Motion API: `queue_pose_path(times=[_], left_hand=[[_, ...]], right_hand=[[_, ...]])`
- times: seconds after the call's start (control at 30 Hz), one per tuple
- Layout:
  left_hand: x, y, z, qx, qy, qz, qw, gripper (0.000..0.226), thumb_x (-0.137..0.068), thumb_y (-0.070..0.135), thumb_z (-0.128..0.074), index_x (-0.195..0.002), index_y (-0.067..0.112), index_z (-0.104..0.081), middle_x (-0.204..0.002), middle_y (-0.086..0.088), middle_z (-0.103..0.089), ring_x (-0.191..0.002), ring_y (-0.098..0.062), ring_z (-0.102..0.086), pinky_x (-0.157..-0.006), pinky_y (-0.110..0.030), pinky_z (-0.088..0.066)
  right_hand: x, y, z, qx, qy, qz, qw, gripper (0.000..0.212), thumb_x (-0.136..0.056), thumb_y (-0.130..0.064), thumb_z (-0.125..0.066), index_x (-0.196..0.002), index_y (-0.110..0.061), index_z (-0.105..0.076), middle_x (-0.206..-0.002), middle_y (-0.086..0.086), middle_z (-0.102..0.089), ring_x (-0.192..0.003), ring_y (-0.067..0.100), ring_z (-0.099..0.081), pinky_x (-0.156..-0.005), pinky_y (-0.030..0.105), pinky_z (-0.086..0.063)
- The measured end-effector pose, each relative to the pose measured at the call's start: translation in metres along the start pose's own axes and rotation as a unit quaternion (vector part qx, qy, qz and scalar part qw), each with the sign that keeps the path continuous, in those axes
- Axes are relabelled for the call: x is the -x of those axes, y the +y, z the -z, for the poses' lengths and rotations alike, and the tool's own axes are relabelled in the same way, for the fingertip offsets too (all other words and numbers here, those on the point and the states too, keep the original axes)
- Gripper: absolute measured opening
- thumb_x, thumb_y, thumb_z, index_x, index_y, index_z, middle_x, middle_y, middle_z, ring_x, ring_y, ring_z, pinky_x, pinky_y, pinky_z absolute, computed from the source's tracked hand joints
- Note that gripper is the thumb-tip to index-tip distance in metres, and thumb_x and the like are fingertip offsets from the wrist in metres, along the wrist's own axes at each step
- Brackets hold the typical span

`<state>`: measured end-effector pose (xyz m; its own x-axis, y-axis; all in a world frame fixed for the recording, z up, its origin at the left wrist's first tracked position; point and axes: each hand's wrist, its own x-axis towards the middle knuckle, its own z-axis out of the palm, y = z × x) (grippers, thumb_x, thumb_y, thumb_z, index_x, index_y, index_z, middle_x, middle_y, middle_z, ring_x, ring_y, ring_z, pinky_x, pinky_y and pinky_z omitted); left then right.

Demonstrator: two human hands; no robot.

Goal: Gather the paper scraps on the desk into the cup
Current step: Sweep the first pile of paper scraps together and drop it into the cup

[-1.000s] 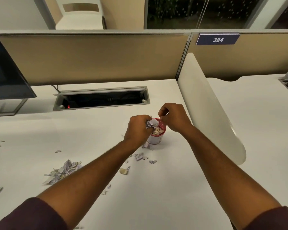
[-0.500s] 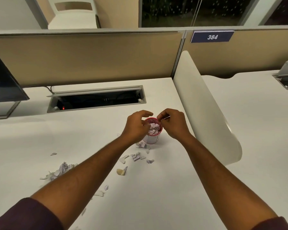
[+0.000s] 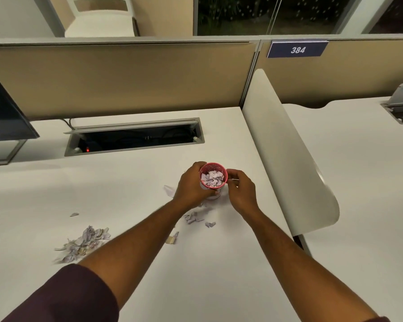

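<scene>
A small cup (image 3: 213,165) with a red rim stands on the white desk (image 3: 219,263), filled with pale paper scraps (image 3: 213,177). My left hand (image 3: 191,185) wraps round the cup's left side and grips it. My right hand (image 3: 241,190) sits just right of the cup with curled fingers, pinching a thin white sliver near the rim. A pile of scraps (image 3: 84,242) lies at the left. Smaller loose scraps (image 3: 196,217) lie just in front of the cup, partly hidden by my left forearm.
A white curved divider (image 3: 289,154) rises right of the cup. An open cable tray (image 3: 135,139) is set into the desk behind it. A dark monitor (image 3: 2,117) stands at far left. Stray scraps (image 3: 74,214) dot the left desk.
My left hand dropped its scraps into the cup, then lowered and closed round the cup's side. My right hand stayed beside the rim.
</scene>
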<state>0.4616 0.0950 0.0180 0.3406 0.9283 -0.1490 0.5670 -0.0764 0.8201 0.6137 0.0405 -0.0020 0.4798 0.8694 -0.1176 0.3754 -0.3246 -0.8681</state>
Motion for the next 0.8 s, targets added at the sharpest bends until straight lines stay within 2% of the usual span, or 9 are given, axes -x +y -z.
queue_pose_path(times=[0.17,0.27,0.37,0.47,0.53,0.6,0.63,0.73,0.8], left_hand=[[-0.008,-0.015,0.021,0.012,0.041,-0.010,0.999,0.086,-0.058,0.037,-0.094,-0.130,0.023,-0.051,-0.119,0.007,-0.063,-0.108,-0.014,-0.060,-0.089,-0.031,-0.057],[-0.017,-0.019,0.039,0.022,0.076,-0.019,0.997,0.084,-0.055,0.034,-0.096,-0.126,0.026,-0.051,-0.111,0.015,-0.058,-0.103,-0.010,-0.059,-0.085,-0.028,-0.056],[-0.027,-0.017,0.050,0.028,0.088,-0.010,0.996,0.083,-0.056,0.033,-0.096,-0.126,0.027,-0.052,-0.112,0.014,-0.060,-0.102,-0.010,-0.058,-0.087,-0.030,-0.056],[-0.035,-0.014,0.053,0.040,0.088,-0.012,0.995,0.081,-0.053,0.032,-0.097,-0.119,0.033,-0.052,-0.106,0.017,-0.060,-0.100,-0.010,-0.061,-0.086,-0.031,-0.055],[-0.038,-0.011,0.049,0.049,0.085,-0.013,0.995,0.080,-0.052,0.031,-0.098,-0.118,0.034,-0.052,-0.104,0.017,-0.059,-0.100,-0.011,-0.061,-0.086,-0.030,-0.055],[-0.039,-0.007,0.042,0.052,0.076,-0.014,0.996,0.080,-0.054,0.031,-0.097,-0.119,0.034,-0.051,-0.105,0.017,-0.059,-0.101,-0.010,-0.060,-0.086,-0.029,-0.055],[-0.039,-0.005,0.037,0.054,0.071,-0.013,0.996,0.080,-0.054,0.032,-0.097,-0.121,0.032,-0.052,-0.106,0.016,-0.059,-0.101,-0.011,-0.060,-0.086,-0.029,-0.055],[-0.039,-0.003,0.021,0.057,0.057,-0.008,0.997,0.083,-0.053,0.032,-0.097,-0.124,0.026,-0.053,-0.108,0.013,-0.061,-0.102,-0.013,-0.061,-0.087,-0.031,-0.056],[-0.040,-0.002,0.011,0.057,0.046,-0.002,0.997,0.085,-0.054,0.032,-0.097,-0.126,0.024,-0.053,-0.112,0.010,-0.063,-0.104,-0.014,-0.062,-0.087,-0.030,-0.056]], right_hand=[[0.018,0.029,-0.015,0.114,0.024,0.023,0.993,0.036,-0.099,-0.009,-0.053,-0.135,-0.013,-0.058,-0.139,0.003,-0.060,-0.132,0.023,-0.053,-0.109,0.029,-0.039],[0.036,0.047,-0.038,0.240,-0.014,0.080,0.967,0.050,-0.103,-0.026,-0.050,-0.149,-0.006,-0.045,-0.163,0.011,-0.033,-0.154,0.028,-0.023,-0.127,0.040,-0.016],[0.058,0.045,-0.065,0.297,-0.032,0.122,0.947,0.066,-0.105,-0.044,-0.039,-0.157,-0.004,-0.030,-0.169,0.013,-0.015,-0.158,0.029,-0.008,-0.128,0.045,-0.007],[0.080,0.035,-0.092,0.276,-0.115,0.176,0.938,0.075,-0.102,-0.055,-0.030,-0.162,-0.010,-0.017,-0.171,0.006,-0.007,-0.159,0.021,0.001,-0.129,0.043,-0.004],[0.093,0.029,-0.107,0.264,-0.201,0.240,0.912,0.078,-0.102,-0.058,-0.026,-0.163,-0.013,-0.009,-0.171,0.003,-0.003,-0.158,0.016,0.006,-0.129,0.044,-0.003],[0.097,0.022,-0.115,0.243,-0.254,0.275,0.895,0.077,-0.102,-0.060,-0.024,-0.163,-0.015,-0.008,-0.171,0.002,-0.007,-0.158,0.014,0.003,-0.128,0.044,-0.006],[0.093,0.018,-0.116,0.228,-0.251,0.279,0.899,0.075,-0.103,-0.060,-0.025,-0.162,-0.015,-0.012,-0.171,0.003,-0.012,-0.158,0.015,-0.002,-0.128,0.043,-0.008],[0.072,0.009,-0.110,0.231,-0.188,0.253,0.920,0.073,-0.103,-0.053,-0.033,-0.158,-0.006,-0.024,-0.166,0.013,-0.025,-0.156,0.027,-0.018,-0.128,0.042,-0.012],[0.056,0.010,-0.105,0.284,-0.165,0.252,0.910,0.074,-0.101,-0.050,-0.032,-0.156,0.000,-0.028,-0.161,0.021,-0.033,-0.152,0.035,-0.026,-0.126,0.045,-0.016]])
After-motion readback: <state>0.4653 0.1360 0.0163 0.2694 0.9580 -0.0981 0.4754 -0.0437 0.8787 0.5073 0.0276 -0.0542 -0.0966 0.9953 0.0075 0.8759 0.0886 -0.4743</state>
